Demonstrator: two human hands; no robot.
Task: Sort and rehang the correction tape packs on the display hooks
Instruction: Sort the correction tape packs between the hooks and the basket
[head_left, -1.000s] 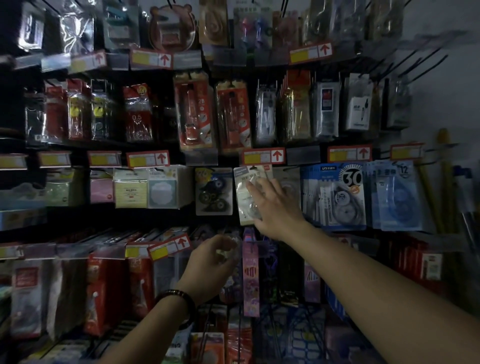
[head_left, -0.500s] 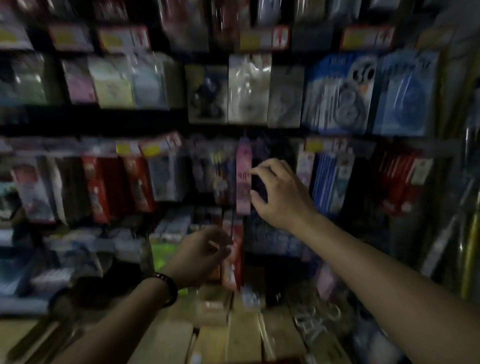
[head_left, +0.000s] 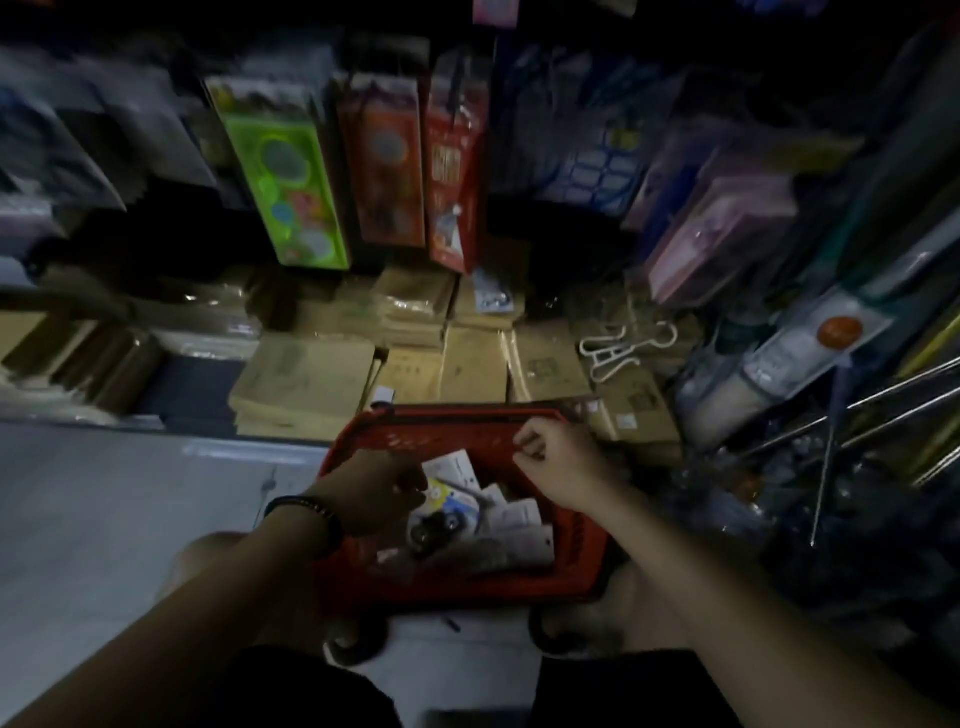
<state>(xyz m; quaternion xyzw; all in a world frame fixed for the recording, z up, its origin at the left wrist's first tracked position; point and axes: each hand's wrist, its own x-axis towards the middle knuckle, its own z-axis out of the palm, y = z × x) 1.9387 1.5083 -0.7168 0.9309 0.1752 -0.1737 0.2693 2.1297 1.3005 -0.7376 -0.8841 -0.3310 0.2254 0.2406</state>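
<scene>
Hands (head_left: 371, 491) (head_left: 558, 465) now down at basket (head_left: 457, 415) rim

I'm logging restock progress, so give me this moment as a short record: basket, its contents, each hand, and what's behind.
basket: red basket, low in front of the person
contents: correction tape packs, several, lying loose and unsorted
left: left hand down in the basket at the packs; unclear whether it holds one
right: right hand over the far rim, fingers curled, nothing seen in it
behind: brown paper stacks on the low shelf; green pack hanging above
</scene>
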